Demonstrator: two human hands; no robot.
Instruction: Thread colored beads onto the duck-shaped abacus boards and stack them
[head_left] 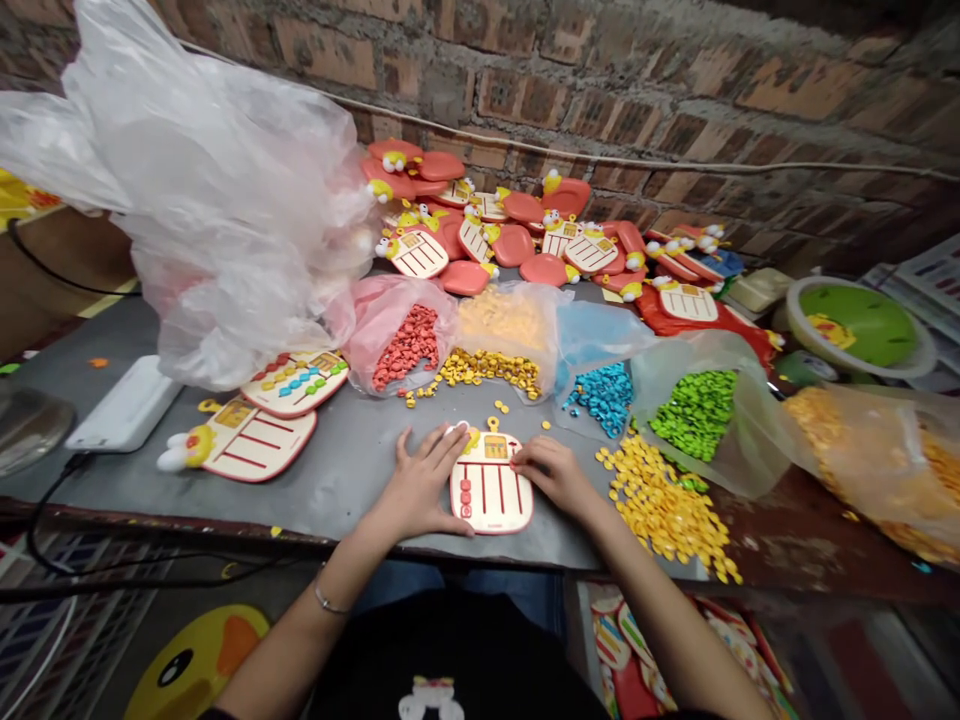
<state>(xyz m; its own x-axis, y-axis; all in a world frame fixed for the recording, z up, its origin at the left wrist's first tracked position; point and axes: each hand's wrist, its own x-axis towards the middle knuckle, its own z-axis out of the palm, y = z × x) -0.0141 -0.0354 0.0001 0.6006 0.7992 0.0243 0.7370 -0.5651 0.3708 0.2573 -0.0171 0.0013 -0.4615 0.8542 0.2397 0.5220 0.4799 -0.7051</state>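
Centrally, two hands (429, 482) (555, 474), one slotted board (493, 497)

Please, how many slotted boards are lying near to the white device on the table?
2: the beaded board, by the plastic bag, and the bare board, just in front. The bag may hide more.

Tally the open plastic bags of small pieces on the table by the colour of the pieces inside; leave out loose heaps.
Bag of red pieces: 1
Bag of blue pieces: 1
Bag of green pieces: 1
Bags of yellow to orange pieces, one mid-table and one at the right edge: 2
Total: 5
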